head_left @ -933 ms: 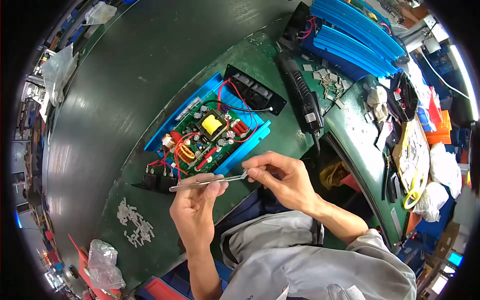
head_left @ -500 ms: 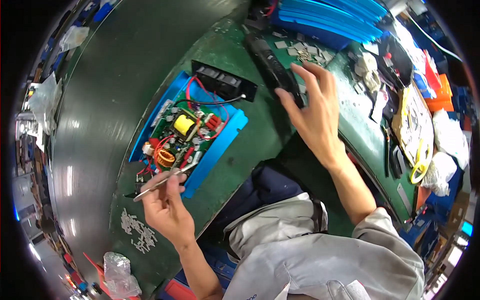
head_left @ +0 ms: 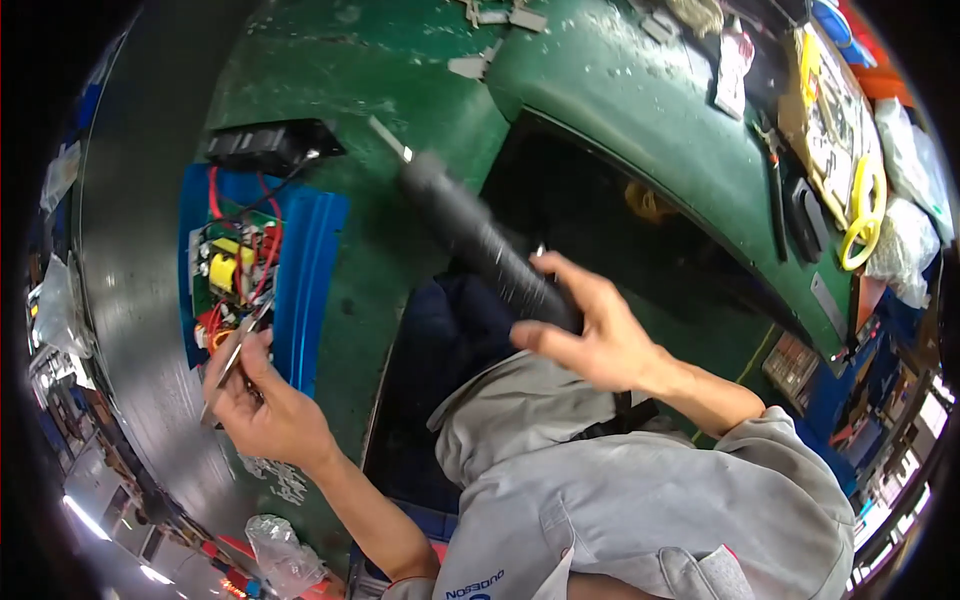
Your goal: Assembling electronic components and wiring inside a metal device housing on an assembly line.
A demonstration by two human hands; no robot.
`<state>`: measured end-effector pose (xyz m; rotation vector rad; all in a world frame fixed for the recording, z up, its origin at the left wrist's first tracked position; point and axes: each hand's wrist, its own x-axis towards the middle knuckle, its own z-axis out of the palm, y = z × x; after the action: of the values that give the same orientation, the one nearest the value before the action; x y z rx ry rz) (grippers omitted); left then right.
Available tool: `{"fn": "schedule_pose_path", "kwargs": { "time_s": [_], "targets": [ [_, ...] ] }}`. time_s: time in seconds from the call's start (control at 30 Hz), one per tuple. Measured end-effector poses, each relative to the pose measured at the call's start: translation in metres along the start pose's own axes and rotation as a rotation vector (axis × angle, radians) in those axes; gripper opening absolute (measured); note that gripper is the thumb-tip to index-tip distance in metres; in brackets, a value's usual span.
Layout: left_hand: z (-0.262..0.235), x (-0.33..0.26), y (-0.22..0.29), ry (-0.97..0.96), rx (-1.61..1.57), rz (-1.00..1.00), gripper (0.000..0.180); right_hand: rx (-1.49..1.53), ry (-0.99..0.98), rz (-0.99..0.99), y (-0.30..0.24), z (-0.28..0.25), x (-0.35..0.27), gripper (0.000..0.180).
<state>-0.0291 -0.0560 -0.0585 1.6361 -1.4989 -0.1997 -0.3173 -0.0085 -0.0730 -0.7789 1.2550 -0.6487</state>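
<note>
My left hand (head_left: 275,420) is closed on metal tweezers (head_left: 226,370), whose tips reach the near end of an open blue metal housing (head_left: 305,290). Inside that housing lies a green circuit board with a yellow transformer (head_left: 226,268), a copper-wound coil and red wires. A black end panel with sockets (head_left: 262,146) stands at the housing's far end, joined by wires. My right hand (head_left: 605,330) grips the rear of a black electric screwdriver (head_left: 480,240), blurred by motion. Its metal bit points up and left, above the green bench and apart from the housing.
Small white pieces (head_left: 280,478) lie in a pile near my left forearm, beside a clear plastic bag (head_left: 283,555). On the right bench are pliers (head_left: 776,200), a yellow ring-shaped roll (head_left: 864,215) and plastic bags. Grey metal pads (head_left: 470,66) sit at the far edge.
My right hand has taken hold of the screwdriver, lifted it off the bench and drawn it toward me. The view has turned, and my left hand still holds the tweezers at the housing.
</note>
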Motion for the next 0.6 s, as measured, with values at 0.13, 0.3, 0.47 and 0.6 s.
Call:
{"fn": "schedule_pose_path", "kwargs": {
  "time_s": [0.13, 0.3, 0.47, 0.6],
  "targets": [
    [0.004, 0.004, -0.001, 0.001, 0.115, 0.018, 0.015, -0.103, -0.203, -0.145, 0.039, 0.013, -0.006, 0.044],
    [0.003, 0.001, -0.001, 0.025, 0.181, 0.003, 0.016, -0.266, -0.253, -0.218, 0.042, 0.028, 0.0, 0.055],
    [0.006, -0.001, -0.001, 0.037, 0.176, 0.022, 0.019, -0.302, -0.252, -0.279, 0.044, 0.027, 0.004, 0.058],
    [0.004, 0.001, 0.0, 0.02, 0.198, 0.005, 0.015, -0.271, -0.281, -0.262, 0.039, 0.026, 0.008, 0.052]
  ]
}}
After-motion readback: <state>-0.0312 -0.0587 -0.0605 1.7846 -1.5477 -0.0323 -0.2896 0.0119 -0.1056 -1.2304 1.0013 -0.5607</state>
